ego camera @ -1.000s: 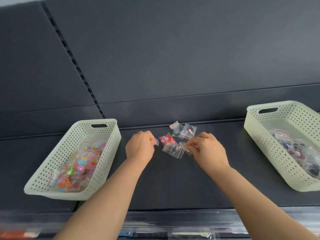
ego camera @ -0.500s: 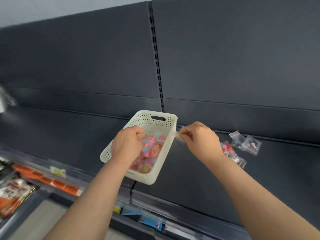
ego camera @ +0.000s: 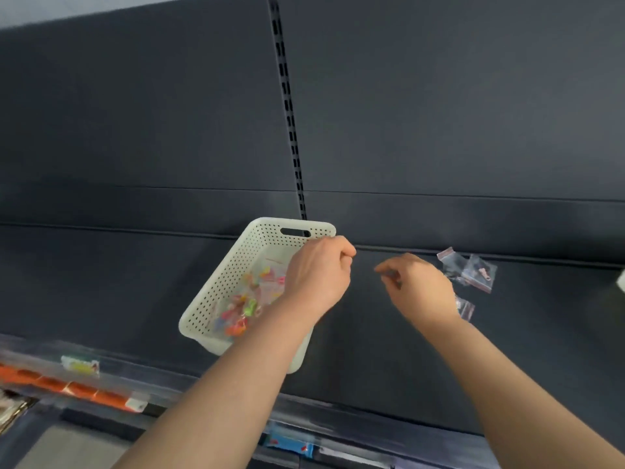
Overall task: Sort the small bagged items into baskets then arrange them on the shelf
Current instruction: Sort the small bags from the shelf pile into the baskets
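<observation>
A white perforated basket [ego camera: 226, 282] stands on the dark shelf [ego camera: 372, 350] with several bags of colourful pieces [ego camera: 247, 309] inside. My left hand [ego camera: 319, 274] hovers over the basket's right rim, fingers curled into a fist, with nothing visible in it. My right hand [ego camera: 419, 289] is just right of the basket, blurred, fingers loosely bent, and no bag shows in it. A few small clear bags [ego camera: 468, 270] lie on the shelf behind my right hand. One more bag [ego camera: 466, 309] peeks out from under that hand.
A slotted upright rail [ego camera: 291, 130] runs up the dark back panel. Below the shelf's front edge, orange packets [ego camera: 67, 387] and a blue packet [ego camera: 291, 443] sit on a lower shelf. A white sliver [ego camera: 621, 282] of something shows at the right edge.
The view has swung left, away from the right basket. Both hands carried bags from the pile to the left basket. My right hand, which pinched a bag, now shows none and has drawn back right.
</observation>
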Action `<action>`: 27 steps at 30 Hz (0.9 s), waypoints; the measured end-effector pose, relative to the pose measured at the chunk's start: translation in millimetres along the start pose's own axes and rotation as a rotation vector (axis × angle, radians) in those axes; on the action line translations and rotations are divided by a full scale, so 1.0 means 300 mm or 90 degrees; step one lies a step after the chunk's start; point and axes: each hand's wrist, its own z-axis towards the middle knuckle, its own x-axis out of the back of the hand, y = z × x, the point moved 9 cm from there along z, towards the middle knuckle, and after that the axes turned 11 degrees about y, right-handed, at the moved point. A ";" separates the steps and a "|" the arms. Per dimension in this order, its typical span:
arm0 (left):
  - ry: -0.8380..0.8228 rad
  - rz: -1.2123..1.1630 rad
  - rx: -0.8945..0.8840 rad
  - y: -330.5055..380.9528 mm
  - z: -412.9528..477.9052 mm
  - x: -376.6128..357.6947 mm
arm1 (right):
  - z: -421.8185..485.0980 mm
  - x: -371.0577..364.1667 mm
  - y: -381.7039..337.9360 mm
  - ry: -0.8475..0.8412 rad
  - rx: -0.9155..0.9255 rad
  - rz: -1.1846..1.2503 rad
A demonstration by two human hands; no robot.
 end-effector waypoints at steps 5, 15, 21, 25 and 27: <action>-0.129 -0.037 -0.080 0.189 0.018 -0.199 | -0.096 0.113 0.279 -0.006 -0.144 -0.118; -0.281 0.051 -0.193 0.422 0.057 -0.565 | -0.192 0.222 0.526 -0.015 -0.254 -0.168; -0.297 0.104 -0.286 0.495 0.000 -0.642 | -0.167 0.234 0.583 -0.016 -0.280 -0.180; -0.294 0.073 -0.348 0.542 -0.090 -0.628 | -0.160 0.261 0.617 0.041 -0.304 -0.165; -0.299 0.059 -0.311 0.534 -0.097 -0.613 | -0.158 0.254 0.629 0.032 -0.302 -0.171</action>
